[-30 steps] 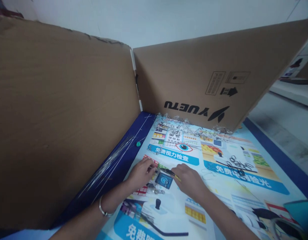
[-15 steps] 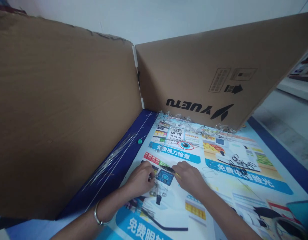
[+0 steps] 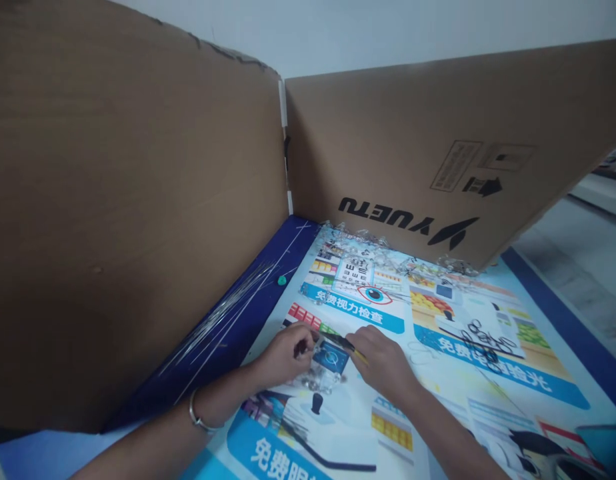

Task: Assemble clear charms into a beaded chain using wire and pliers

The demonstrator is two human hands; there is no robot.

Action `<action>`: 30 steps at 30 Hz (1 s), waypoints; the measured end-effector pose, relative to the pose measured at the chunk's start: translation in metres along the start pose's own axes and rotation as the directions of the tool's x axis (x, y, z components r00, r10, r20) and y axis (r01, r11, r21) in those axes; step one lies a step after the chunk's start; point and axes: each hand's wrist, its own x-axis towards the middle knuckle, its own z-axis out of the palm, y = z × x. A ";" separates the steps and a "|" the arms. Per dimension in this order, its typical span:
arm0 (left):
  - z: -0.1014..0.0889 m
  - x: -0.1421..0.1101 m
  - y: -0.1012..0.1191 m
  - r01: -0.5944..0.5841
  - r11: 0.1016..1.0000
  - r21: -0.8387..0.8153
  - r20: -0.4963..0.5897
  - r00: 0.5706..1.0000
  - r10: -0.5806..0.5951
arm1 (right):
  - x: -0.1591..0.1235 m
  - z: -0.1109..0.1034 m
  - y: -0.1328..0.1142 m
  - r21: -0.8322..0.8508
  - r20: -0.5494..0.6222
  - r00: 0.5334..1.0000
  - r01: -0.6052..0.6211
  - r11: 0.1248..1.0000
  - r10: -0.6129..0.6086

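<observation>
My left hand (image 3: 287,355) is closed in a pinch at the near middle of the sheet. It holds what looks like a wire strung with clear beads (image 3: 322,381), which hang just below and right of the fingers. Closed around the yellow handles of small dark-jawed pliers (image 3: 342,341) is my right hand (image 3: 382,358). The jaws point left toward the pinched fingers. Whether they touch the wire is too blurred to tell. Fine dark wires (image 3: 293,427) lie below my left hand.
Tall cardboard panels stand left (image 3: 138,200) and behind (image 3: 388,147). Silver wires (image 3: 223,310) lie along the left panel, with a small green piece (image 3: 282,281) nearby. Clear beaded pieces (image 3: 403,263) line the back panel. Black rings (image 3: 483,340) lie right on the printed sheet (image 3: 348,427).
The pliers' jaws show more and point toward my left hand, whose pinch has turned slightly upward. The hanging beads have shifted. The whole view has tilted a little.
</observation>
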 end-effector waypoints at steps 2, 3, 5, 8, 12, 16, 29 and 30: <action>-0.001 0.001 0.000 0.027 0.997 -0.076 0.011 1.000 -0.027 | 0.000 0.000 -0.001 0.021 0.010 1.000 0.009 1.000 -0.010; -0.002 0.001 0.000 0.037 0.994 -0.105 0.012 0.999 -0.036 | 0.000 0.000 -0.001 0.031 0.017 1.000 0.011 0.999 -0.011; -0.002 0.001 0.001 0.052 0.987 -0.150 0.006 0.999 -0.052 | 0.000 0.000 -0.002 0.041 0.031 0.999 0.013 0.999 -0.015; -0.003 0.000 0.002 0.076 0.973 -0.217 -0.016 0.997 -0.081 | 0.001 -0.001 -0.003 0.046 0.033 0.999 0.021 0.999 -0.022; -0.004 0.000 0.003 0.115 0.935 -0.335 0.002 0.993 -0.121 | 0.001 0.001 -0.002 0.065 -0.008 1.000 0.014 0.998 -0.014; -0.005 0.000 0.005 0.151 0.881 -0.448 0.053 0.988 -0.142 | 0.000 0.002 -0.002 0.115 -0.016 1.000 -0.005 0.993 0.007; -0.001 0.002 0.002 0.058 0.962 -0.268 -0.086 0.993 -0.084 | 0.000 0.006 0.000 0.136 -0.017 1.000 -0.014 0.991 0.016; 0.000 0.002 0.002 0.027 0.976 -0.218 -0.096 0.994 -0.049 | 0.000 0.007 0.000 0.135 -0.008 1.000 -0.016 0.991 0.018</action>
